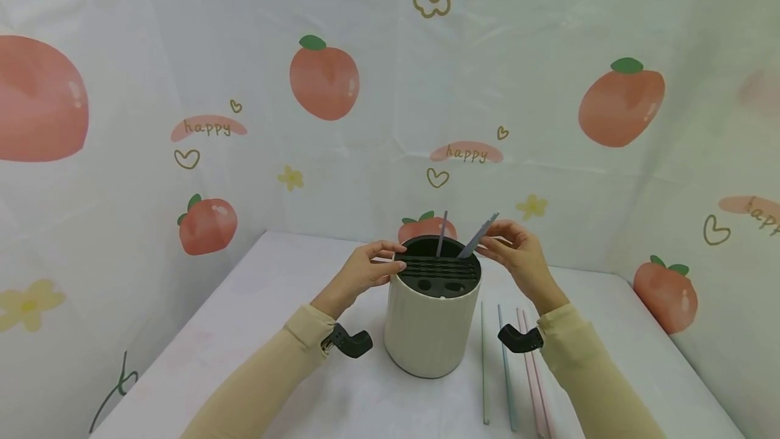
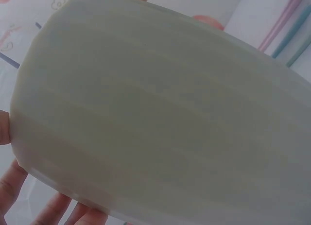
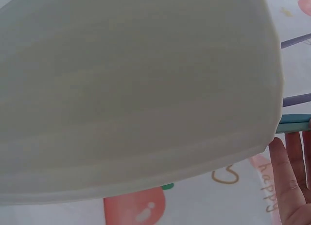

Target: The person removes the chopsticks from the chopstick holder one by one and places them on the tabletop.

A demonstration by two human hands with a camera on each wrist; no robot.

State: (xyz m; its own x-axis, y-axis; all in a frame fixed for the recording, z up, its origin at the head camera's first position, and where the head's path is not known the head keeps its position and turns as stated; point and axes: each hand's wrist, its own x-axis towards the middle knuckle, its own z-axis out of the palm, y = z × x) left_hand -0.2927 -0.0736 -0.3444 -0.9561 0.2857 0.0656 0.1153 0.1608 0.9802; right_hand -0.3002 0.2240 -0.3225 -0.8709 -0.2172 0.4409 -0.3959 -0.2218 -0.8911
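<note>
A cream ribbed knife holder (image 1: 431,330), with a dark slotted top (image 1: 440,268), stands upright between both hands. My left hand (image 1: 362,273) holds its rim from the left, fingertips at the edge. At the far right of the rim, my right hand (image 1: 516,256) pinches bluish chopsticks (image 1: 480,233), which slant out of the large back opening; in the right wrist view these chopsticks (image 3: 295,123) look blue and green beside the fingers. A purple chopstick (image 1: 441,232) stands in the same opening. The lower ends of the chopsticks are hidden inside.
On the white table (image 1: 256,330), right of the holder, lie a green chopstick (image 1: 485,364), a blue chopstick (image 1: 508,378) and pink chopsticks (image 1: 534,385), partly under my right forearm. A fruit-print curtain (image 1: 365,168) hangs behind the table and along its sides.
</note>
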